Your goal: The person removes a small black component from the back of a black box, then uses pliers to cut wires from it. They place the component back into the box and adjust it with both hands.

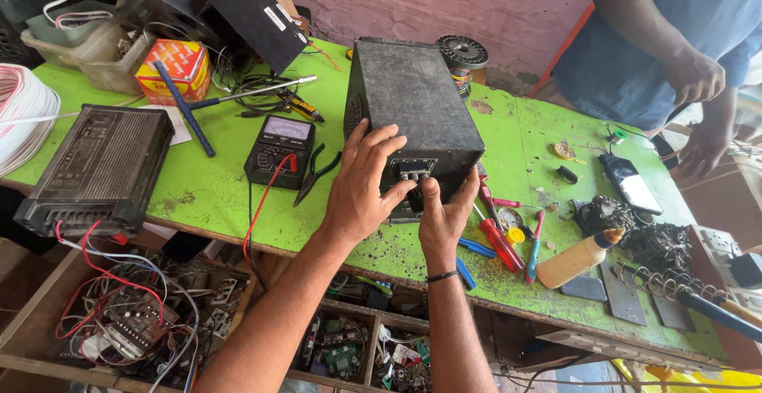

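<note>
A tall black metal box (pixel 413 107) stands on the green workbench (pixel 206 194), its near end facing me. My left hand (pixel 361 186) rests spread against the box's left near corner. My right hand (pixel 444 214) presses its fingertips on a small connector panel (pixel 414 172) low on the near face. Neither hand holds a tool.
A black multimeter (pixel 279 150) with a red lead and black pliers (pixel 316 175) lie left of the box. Red screwdrivers (pixel 498 234) and a glue bottle (pixel 578 258) lie right. A flat black unit (pixel 99 167) sits far left. Another person in blue (pixel 667 36) stands at the far right.
</note>
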Demonstrator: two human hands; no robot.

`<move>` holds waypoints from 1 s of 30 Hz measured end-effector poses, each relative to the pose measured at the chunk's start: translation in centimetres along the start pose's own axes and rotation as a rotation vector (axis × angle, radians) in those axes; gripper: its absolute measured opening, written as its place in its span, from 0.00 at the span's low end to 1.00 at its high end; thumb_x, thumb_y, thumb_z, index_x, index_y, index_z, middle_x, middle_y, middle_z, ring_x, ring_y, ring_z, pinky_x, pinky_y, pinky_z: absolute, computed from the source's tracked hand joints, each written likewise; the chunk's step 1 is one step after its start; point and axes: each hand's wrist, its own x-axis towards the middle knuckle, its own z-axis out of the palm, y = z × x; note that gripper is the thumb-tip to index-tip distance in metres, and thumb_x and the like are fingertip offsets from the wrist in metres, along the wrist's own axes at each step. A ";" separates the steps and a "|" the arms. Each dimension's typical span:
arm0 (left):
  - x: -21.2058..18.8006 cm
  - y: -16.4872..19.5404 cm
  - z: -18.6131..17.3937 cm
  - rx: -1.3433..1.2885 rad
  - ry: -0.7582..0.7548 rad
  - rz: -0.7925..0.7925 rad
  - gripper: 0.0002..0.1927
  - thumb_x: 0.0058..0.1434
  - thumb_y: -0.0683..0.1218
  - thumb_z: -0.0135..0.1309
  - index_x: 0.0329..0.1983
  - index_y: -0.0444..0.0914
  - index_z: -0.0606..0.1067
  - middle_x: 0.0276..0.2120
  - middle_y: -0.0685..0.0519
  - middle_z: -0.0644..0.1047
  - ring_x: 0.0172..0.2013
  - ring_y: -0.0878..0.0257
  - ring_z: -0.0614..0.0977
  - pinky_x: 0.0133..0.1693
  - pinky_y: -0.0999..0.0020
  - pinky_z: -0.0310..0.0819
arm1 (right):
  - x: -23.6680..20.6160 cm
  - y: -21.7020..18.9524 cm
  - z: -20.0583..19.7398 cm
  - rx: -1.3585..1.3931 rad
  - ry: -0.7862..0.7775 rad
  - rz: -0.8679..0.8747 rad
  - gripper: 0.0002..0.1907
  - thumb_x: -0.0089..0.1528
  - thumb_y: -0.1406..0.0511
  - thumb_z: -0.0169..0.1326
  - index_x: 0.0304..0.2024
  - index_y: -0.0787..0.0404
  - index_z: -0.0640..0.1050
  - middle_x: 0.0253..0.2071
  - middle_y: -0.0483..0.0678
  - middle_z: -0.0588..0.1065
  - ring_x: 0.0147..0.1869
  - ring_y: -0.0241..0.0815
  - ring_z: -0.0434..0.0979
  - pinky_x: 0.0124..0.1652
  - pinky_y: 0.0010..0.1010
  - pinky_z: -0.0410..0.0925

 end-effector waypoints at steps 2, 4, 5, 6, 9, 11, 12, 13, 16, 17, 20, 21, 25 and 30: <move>0.1 0.1 0.0 -0.005 0.014 0.004 0.35 0.54 0.47 0.70 0.65 0.40 0.68 0.67 0.50 0.68 0.72 0.39 0.62 0.66 0.49 0.67 | 0.0 -0.1 0.0 0.002 -0.005 -0.004 0.48 0.65 0.53 0.62 0.74 0.72 0.53 0.72 0.59 0.61 0.76 0.47 0.59 0.73 0.37 0.54; 0.0 0.1 0.0 -0.012 0.016 -0.001 0.36 0.54 0.47 0.70 0.65 0.41 0.68 0.67 0.50 0.68 0.72 0.40 0.62 0.66 0.49 0.67 | -0.1 -0.2 -0.1 -0.013 -0.009 0.011 0.48 0.65 0.53 0.63 0.74 0.71 0.54 0.71 0.59 0.62 0.75 0.47 0.60 0.72 0.37 0.55; 0.1 0.1 0.0 -0.015 0.013 -0.002 0.36 0.54 0.47 0.70 0.64 0.41 0.68 0.67 0.50 0.68 0.72 0.39 0.62 0.66 0.49 0.67 | 0.0 -0.3 -0.1 -0.017 -0.010 0.014 0.48 0.65 0.53 0.63 0.74 0.70 0.54 0.71 0.59 0.62 0.75 0.47 0.60 0.72 0.37 0.55; 0.0 0.0 0.0 -0.020 0.009 -0.008 0.36 0.54 0.47 0.70 0.64 0.41 0.68 0.66 0.50 0.68 0.71 0.39 0.62 0.66 0.49 0.67 | 0.0 -0.3 -0.1 -0.003 -0.011 0.020 0.48 0.65 0.53 0.63 0.74 0.70 0.53 0.71 0.59 0.62 0.75 0.47 0.60 0.72 0.38 0.55; 0.0 -0.1 0.0 0.005 0.001 0.003 0.36 0.54 0.48 0.70 0.65 0.41 0.68 0.66 0.50 0.68 0.71 0.40 0.62 0.66 0.48 0.66 | 0.0 -0.2 -0.1 0.021 -0.017 0.046 0.49 0.64 0.52 0.63 0.75 0.69 0.52 0.71 0.59 0.61 0.75 0.47 0.59 0.71 0.39 0.56; 0.0 -0.2 -0.1 0.008 -0.007 0.001 0.36 0.54 0.49 0.70 0.65 0.41 0.68 0.67 0.51 0.68 0.71 0.40 0.62 0.66 0.48 0.66 | 0.0 -0.2 -0.2 0.009 -0.023 0.076 0.49 0.64 0.52 0.62 0.75 0.68 0.51 0.71 0.59 0.61 0.75 0.48 0.59 0.71 0.39 0.58; 0.0 -0.2 -0.1 0.008 -0.010 0.002 0.36 0.54 0.49 0.70 0.65 0.41 0.68 0.67 0.51 0.68 0.71 0.40 0.62 0.66 0.48 0.66 | 0.0 -0.2 -0.2 0.025 -0.029 0.076 0.50 0.64 0.52 0.62 0.75 0.68 0.50 0.71 0.59 0.60 0.76 0.48 0.58 0.71 0.39 0.57; 0.0 -0.2 -0.1 0.005 -0.016 -0.004 0.36 0.54 0.49 0.70 0.65 0.42 0.68 0.67 0.51 0.68 0.71 0.40 0.62 0.66 0.49 0.67 | 0.0 -0.1 -0.2 0.041 -0.036 0.074 0.50 0.64 0.52 0.62 0.75 0.67 0.49 0.72 0.59 0.59 0.77 0.48 0.57 0.72 0.39 0.56; 0.1 -0.2 -0.2 0.003 -0.034 -0.018 0.36 0.54 0.50 0.69 0.65 0.42 0.67 0.67 0.51 0.68 0.71 0.40 0.62 0.65 0.49 0.67 | -0.1 -0.2 -0.2 0.070 -0.034 0.089 0.50 0.64 0.53 0.62 0.76 0.67 0.49 0.73 0.59 0.58 0.77 0.48 0.57 0.71 0.40 0.57; 0.1 -0.2 -0.3 0.009 -0.038 -0.015 0.36 0.54 0.50 0.69 0.65 0.42 0.67 0.67 0.51 0.68 0.71 0.40 0.62 0.65 0.49 0.67 | -0.1 -0.2 -0.2 0.078 -0.033 0.095 0.50 0.64 0.53 0.63 0.76 0.67 0.50 0.72 0.60 0.59 0.76 0.49 0.57 0.71 0.40 0.57; 0.2 -0.4 -0.4 0.027 -0.040 -0.005 0.36 0.54 0.51 0.69 0.64 0.42 0.67 0.66 0.51 0.68 0.71 0.40 0.62 0.65 0.48 0.67 | 0.0 -0.3 -0.1 0.100 -0.038 0.113 0.50 0.64 0.54 0.62 0.76 0.66 0.48 0.74 0.59 0.57 0.77 0.48 0.56 0.71 0.39 0.55; 0.2 -0.4 -0.4 0.032 -0.041 -0.001 0.36 0.54 0.51 0.69 0.64 0.42 0.67 0.66 0.51 0.68 0.71 0.40 0.62 0.65 0.48 0.67 | -0.1 -0.3 -0.1 0.096 -0.033 0.118 0.50 0.64 0.54 0.62 0.76 0.66 0.48 0.74 0.59 0.57 0.77 0.48 0.56 0.71 0.39 0.55; 0.2 -0.5 -0.4 0.027 -0.047 0.002 0.36 0.55 0.51 0.69 0.64 0.42 0.67 0.67 0.52 0.68 0.71 0.40 0.62 0.65 0.48 0.67 | -0.1 -0.4 0.0 0.082 -0.026 0.109 0.49 0.65 0.54 0.62 0.76 0.66 0.49 0.74 0.59 0.57 0.77 0.48 0.55 0.72 0.39 0.54; 0.1 -0.5 -0.4 0.005 -0.041 -0.004 0.37 0.54 0.51 0.70 0.64 0.42 0.67 0.67 0.51 0.68 0.71 0.40 0.62 0.65 0.48 0.66 | -0.2 -0.3 0.1 0.083 -0.022 0.095 0.49 0.66 0.53 0.61 0.76 0.66 0.49 0.74 0.58 0.57 0.77 0.47 0.55 0.72 0.39 0.53</move>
